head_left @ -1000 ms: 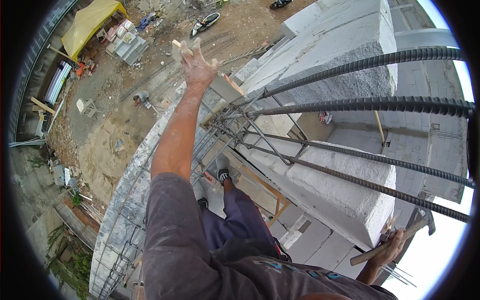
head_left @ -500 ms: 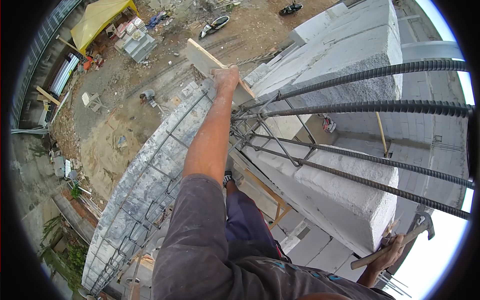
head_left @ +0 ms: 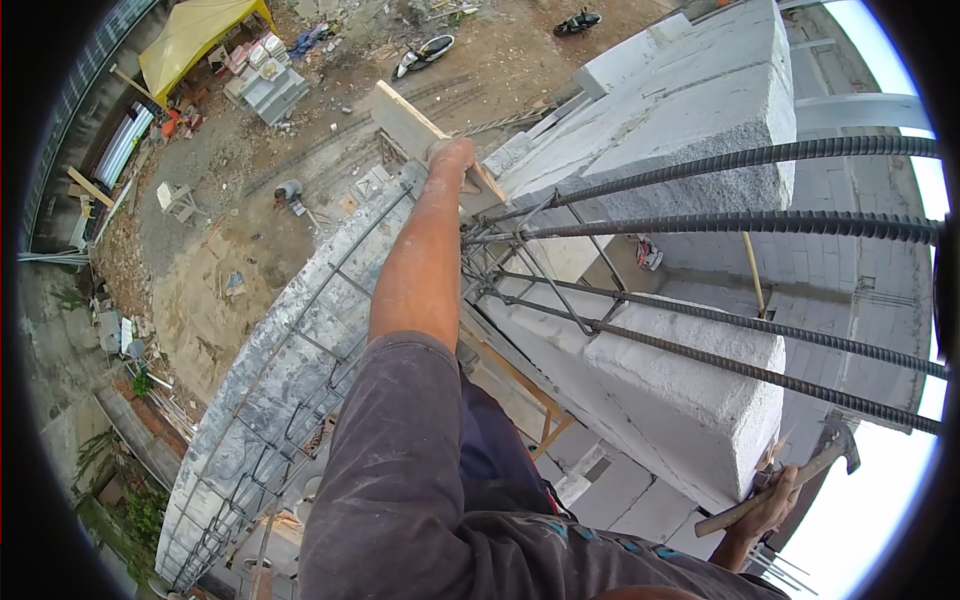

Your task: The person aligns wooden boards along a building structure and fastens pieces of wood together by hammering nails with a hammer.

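Observation:
My left hand (head_left: 452,156) is stretched far forward, its fingers closed over the edge of a wooden board (head_left: 405,118). The board stands on edge at the far end of the concrete ledge, close to the tied rebar. My right hand (head_left: 772,502) is low at the right, wrapped round the wooden handle of a claw hammer (head_left: 824,460). The hammer's metal head points up and to the right, beside the end of a white block wall (head_left: 690,390). Small thin pieces show near the right fingers, too small to name.
Long rebar rods (head_left: 740,222) run across the right side at chest level. A steel cage lies along the curved concrete ledge (head_left: 250,430). Far below are a person (head_left: 290,194), a yellow canopy (head_left: 195,45), stacked blocks (head_left: 275,95) and motorbikes (head_left: 425,52).
The view has shifted slightly. My left arm has shifted a little while its hand stays on the board. The right hand and hammer remain in nearly the same place.

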Demonstrator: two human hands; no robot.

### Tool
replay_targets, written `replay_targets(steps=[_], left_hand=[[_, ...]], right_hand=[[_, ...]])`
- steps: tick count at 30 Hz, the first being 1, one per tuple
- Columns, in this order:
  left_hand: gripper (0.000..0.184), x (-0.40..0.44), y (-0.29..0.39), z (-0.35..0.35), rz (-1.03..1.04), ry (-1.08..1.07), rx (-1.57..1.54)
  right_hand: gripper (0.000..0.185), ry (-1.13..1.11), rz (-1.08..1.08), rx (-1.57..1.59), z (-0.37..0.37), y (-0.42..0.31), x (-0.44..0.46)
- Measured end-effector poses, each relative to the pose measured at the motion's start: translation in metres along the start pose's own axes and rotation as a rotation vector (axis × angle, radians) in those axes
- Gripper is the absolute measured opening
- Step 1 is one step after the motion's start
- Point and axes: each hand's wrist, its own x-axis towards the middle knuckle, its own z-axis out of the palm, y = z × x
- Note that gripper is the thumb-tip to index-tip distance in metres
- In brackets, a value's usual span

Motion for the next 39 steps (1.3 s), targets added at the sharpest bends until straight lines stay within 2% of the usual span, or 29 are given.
replay_targets(steps=[5, 8, 9, 17, 20, 23, 26, 35, 39], left_hand=[[0.042, -0.026, -0.003, -0.007, -0.031, -0.022, -0.026], [0.041, 0.009, -0.017, -0.008, -0.006, -0.048, 0.028], [0.042, 0.006, -0.017, -0.006, -0.018, -0.060, 0.036], [0.049, -0.030, -0.007, -0.013, -0.059, -0.098, -0.056], [0.060, -0.047, -0.008, -0.021, 0.018, -0.109, -0.026], [0.079, -0.041, -0.009, -0.029, 0.021, -0.123, 0.050], [0.093, -0.037, -0.008, -0.037, 0.067, -0.103, -0.006], [0.116, -0.035, 0.037, -0.090, 0.214, 0.056, -0.144], [0.129, -0.032, 0.032, -0.110, 0.354, 0.114, -0.253]], right_hand=[[0.026, 0.044, -0.051, -0.076, 0.009, -0.006, -0.001], [0.026, -0.027, -0.007, -0.029, -0.004, 0.002, 0.001], [0.025, -0.031, -0.002, 0.049, -0.002, 0.003, 0.001], [0.024, 0.003, -0.021, 0.003, 0.001, 0.002, 0.000], [0.025, -0.028, -0.056, -0.012, 0.000, 0.001, 0.001], [0.026, -0.011, -0.078, -0.016, 0.009, -0.007, 0.000], [0.027, 0.023, -0.065, -0.013, 0.010, -0.005, 0.000], [0.027, 0.023, -0.030, -0.001, -0.001, 0.003, 0.003], [0.027, -0.013, -0.029, -0.031, -0.006, 0.003, 0.005]])
